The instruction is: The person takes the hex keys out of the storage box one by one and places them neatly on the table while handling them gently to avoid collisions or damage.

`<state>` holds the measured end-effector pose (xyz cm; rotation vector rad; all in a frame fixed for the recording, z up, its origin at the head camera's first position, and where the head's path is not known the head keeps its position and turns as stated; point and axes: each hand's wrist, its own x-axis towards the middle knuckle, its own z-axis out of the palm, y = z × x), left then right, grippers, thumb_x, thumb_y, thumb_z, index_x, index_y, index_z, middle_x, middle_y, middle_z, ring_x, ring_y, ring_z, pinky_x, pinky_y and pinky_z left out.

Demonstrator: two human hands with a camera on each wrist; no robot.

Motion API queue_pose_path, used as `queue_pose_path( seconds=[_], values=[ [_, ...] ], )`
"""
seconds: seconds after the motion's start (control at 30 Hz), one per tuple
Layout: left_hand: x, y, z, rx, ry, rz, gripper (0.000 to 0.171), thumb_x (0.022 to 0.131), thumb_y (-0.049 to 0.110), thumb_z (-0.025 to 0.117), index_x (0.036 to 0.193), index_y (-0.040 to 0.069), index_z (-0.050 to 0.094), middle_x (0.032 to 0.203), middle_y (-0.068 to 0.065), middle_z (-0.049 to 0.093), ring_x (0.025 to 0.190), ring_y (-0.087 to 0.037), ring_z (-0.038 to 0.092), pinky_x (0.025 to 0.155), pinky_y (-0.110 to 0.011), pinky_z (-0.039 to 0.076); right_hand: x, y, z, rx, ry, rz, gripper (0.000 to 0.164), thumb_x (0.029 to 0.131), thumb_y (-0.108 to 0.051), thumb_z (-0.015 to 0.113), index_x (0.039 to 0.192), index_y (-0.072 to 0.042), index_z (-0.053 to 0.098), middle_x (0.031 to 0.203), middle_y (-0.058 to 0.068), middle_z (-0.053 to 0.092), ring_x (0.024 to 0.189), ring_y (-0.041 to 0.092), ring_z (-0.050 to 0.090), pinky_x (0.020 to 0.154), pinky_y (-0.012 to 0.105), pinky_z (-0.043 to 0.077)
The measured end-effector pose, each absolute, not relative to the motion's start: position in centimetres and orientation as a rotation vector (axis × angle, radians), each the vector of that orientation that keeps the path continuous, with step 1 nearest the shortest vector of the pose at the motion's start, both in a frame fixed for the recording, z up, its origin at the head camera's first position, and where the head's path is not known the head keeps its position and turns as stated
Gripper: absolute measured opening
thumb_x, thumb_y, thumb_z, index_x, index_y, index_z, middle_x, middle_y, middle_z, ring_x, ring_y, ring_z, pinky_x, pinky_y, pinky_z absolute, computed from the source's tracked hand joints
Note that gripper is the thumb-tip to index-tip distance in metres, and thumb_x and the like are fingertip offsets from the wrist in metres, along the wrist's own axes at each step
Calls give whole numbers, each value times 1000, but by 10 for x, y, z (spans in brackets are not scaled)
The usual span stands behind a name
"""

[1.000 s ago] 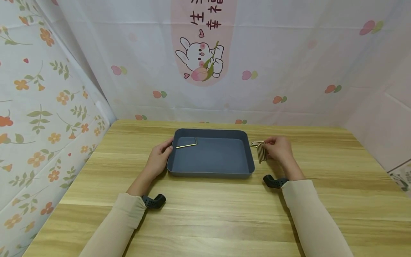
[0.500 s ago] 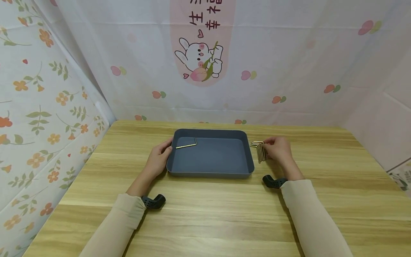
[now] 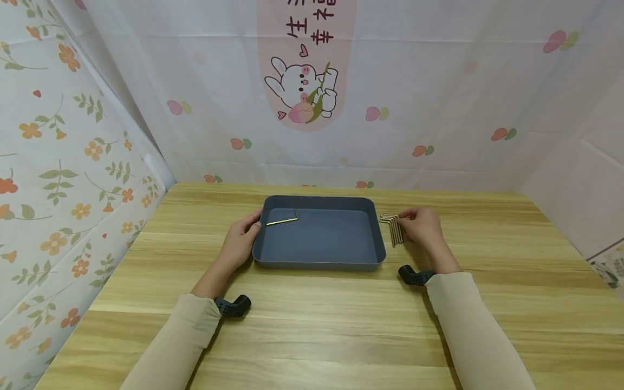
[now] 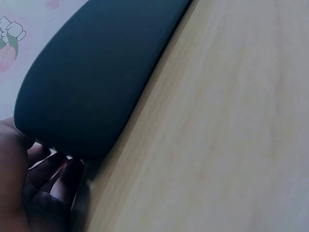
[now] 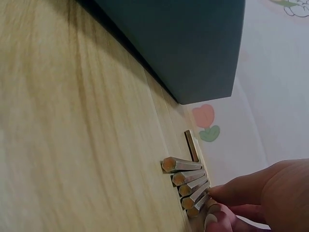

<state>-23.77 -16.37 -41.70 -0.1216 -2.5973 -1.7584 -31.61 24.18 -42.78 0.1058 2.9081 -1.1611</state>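
In the head view, my left hand [image 3: 241, 238] holds the left side of a dark grey-blue tray [image 3: 319, 265], its thumb at the rim. The left wrist view has the fingers [image 4: 65, 181] curled against the tray's outer wall [image 4: 96, 82]. Inside the tray, at its back left, lies one brass-coloured hex key [image 3: 284, 221]. Just right of the tray, several similar L-shaped hex keys [image 3: 395, 232] lie nested side by side on the table. At their right end my right hand [image 3: 424, 226] pinches a hex key [image 5: 197, 209] between thumb and fingertips; the fingers partly hide it.
The wooden table [image 3: 312, 325] runs back to a printed cloth [image 3: 439, 97] behind the tray. A flower-patterned cloth [image 3: 78, 162] hangs along the left side. Each wrist wears a black camera mount, the left one [image 3: 235, 306] and the right one [image 3: 416, 275].
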Motion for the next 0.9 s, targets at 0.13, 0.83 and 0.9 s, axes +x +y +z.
queue_pose_path(
  seconds=[0.13, 0.83, 0.9],
  values=[
    [-242, -167, -423, -131, -2597, -1755, 48, 108, 9, 39, 154, -4, 37, 160, -23, 37, 153, -36, 30, 125, -51, 28, -316, 242, -427, 105, 2911, -1147, 30, 99, -18, 61, 117, 4, 71, 110, 27, 71, 65, 12, 63, 56, 22, 53],
    [-261, -177, -457, -149, -2563, -1730, 47, 109, 17, 40, 155, 6, 41, 161, -16, 40, 153, -31, 32, 125, -50, 29, -314, 243, -422, 128, 2813, -1227, 36, 103, -22, 56, 127, 4, 66, 126, 29, 63, 86, 23, 69, 68, 27, 62],
    [-261, -177, -457, -152, -2558, -1736, 47, 109, 16, 41, 155, 5, 41, 160, -16, 40, 153, -31, 32, 125, -50, 30, -312, 242, -420, 133, 2799, -1229, 37, 103, -22, 55, 128, 3, 65, 127, 29, 62, 89, 25, 68, 69, 28, 63]
  ],
)
